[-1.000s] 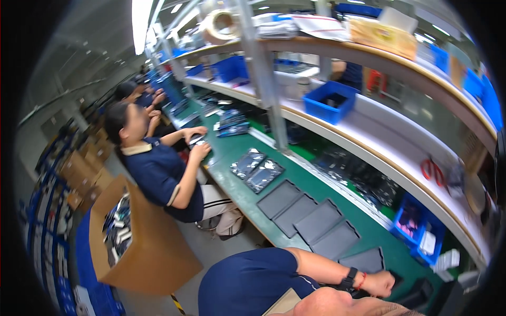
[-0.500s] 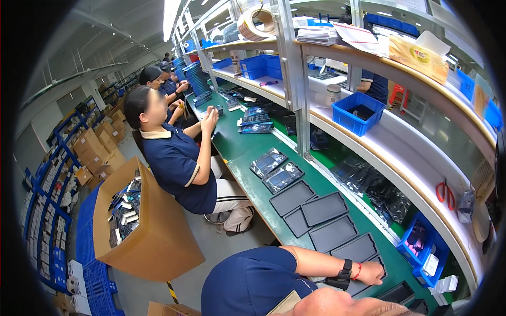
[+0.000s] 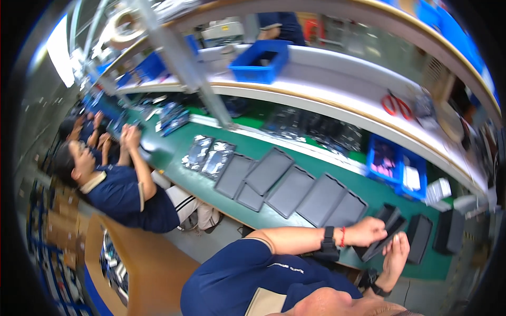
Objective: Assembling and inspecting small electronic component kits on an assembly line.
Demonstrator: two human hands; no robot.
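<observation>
A black plastic tray (image 3: 373,249) is tilted between my two hands above the near edge of the green workbench. My left hand (image 3: 367,231) is closed at its left side, with the fingers curled in. The fingers of my right hand (image 3: 395,255) pinch its right rim. Motion blur softens both grips. Directly behind is another deep black tray (image 3: 390,215). To the left, several shallow black trays lie in an overlapping row, the closest to me being a tray (image 3: 345,210).
More black trays (image 3: 420,239) stand at the bench's right end. Two clear-wrapped packs (image 3: 217,159) lie left of the row. Blue bins (image 3: 383,160) sit behind, below a shelf holding red-handled scissors (image 3: 396,106). A co-worker (image 3: 126,195) sits at the left beside a large carton (image 3: 153,268).
The view has swung to the right. My left hand has left the tray row for the tray farther right. My right hand has come into view at that tray.
</observation>
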